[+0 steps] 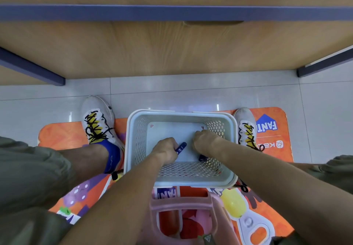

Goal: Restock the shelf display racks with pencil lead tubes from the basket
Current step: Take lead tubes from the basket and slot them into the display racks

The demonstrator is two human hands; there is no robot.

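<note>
A pale blue perforated basket (133, 141) stands on the floor between my feet. Both my hands are down inside it. My left hand (165, 149) grips a dark blue pencil lead tube (181, 148) that sticks out to the right of the fist. My right hand (205, 143) is curled over the basket floor, and a second dark blue tube (202, 157) shows just below its wrist; my fingers hide whether they hold it. The basket floor around the hands is bare white.
A wooden shelf unit (172, 50) with a blue edge strip (172, 12) rises right ahead; boxes sit on its top level. An orange printed mat (63, 136) lies under my shoes. A pink stool (181, 204) is below me.
</note>
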